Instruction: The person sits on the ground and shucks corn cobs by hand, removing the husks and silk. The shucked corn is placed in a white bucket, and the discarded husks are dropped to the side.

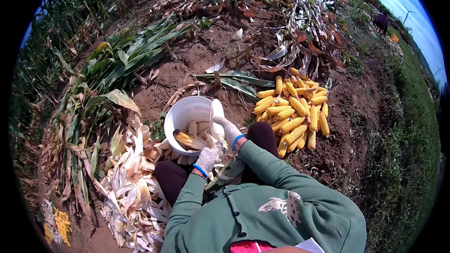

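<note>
Both my hands wear pale knit gloves with blue cuffs and are in front of my lap, at the right rim of a white bucket [174, 112]. My right hand [228, 130] is closed round an ear of corn [216, 115] in pale husk, which points up and away from me. Below it, my left hand [207, 158] is closed on the lower end of that ear, where loose husk leaves show. Inside the bucket lie several husk-covered ears [193, 127]. One corn ear with a dark tip [187, 139] leans near the bucket's front rim.
Bare yellow ears lie in a pile [293, 112] beyond my right knee. Stripped husks [131, 182] are heaped on the left. Cut corn stalks [126, 61] lie behind them. More yellow ears [62, 225] are at lower left. Far off right, a person [381, 22] bends down.
</note>
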`<control>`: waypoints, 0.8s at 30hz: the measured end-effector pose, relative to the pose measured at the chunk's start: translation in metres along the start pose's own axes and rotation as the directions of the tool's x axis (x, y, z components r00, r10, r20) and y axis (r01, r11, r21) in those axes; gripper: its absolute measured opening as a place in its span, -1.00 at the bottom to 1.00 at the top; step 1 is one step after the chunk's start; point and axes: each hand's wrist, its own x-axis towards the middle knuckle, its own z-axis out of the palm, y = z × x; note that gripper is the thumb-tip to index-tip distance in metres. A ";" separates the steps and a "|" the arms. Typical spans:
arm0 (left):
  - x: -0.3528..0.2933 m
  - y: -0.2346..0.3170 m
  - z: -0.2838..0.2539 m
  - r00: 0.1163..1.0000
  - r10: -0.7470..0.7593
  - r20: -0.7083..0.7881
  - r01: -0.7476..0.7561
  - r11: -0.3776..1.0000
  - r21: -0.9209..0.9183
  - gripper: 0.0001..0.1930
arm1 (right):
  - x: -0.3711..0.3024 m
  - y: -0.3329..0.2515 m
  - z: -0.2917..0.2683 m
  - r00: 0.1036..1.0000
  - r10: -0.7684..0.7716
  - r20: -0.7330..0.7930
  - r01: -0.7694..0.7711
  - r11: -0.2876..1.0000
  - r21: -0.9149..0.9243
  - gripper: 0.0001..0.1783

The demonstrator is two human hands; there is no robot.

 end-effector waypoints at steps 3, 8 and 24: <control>-0.005 0.006 0.013 0.982 -0.130 -0.134 0.143 0.986 0.087 -0.50 | 0.017 0.002 -0.004 0.870 -0.476 -0.128 0.349 0.779 -0.521 -0.43; -0.004 -0.005 0.009 0.993 -0.059 -0.101 0.045 0.990 -0.136 -0.61 | 0.045 -0.031 -0.026 0.774 -0.585 -0.241 0.169 0.558 -0.812 -0.31; -0.269 -0.208 -0.207 0.437 -0.548 -0.713 0.715 0.693 -0.094 -0.20 | 0.002 0.027 -0.060 0.995 -0.063 0.079 0.088 0.921 -0.378 -0.55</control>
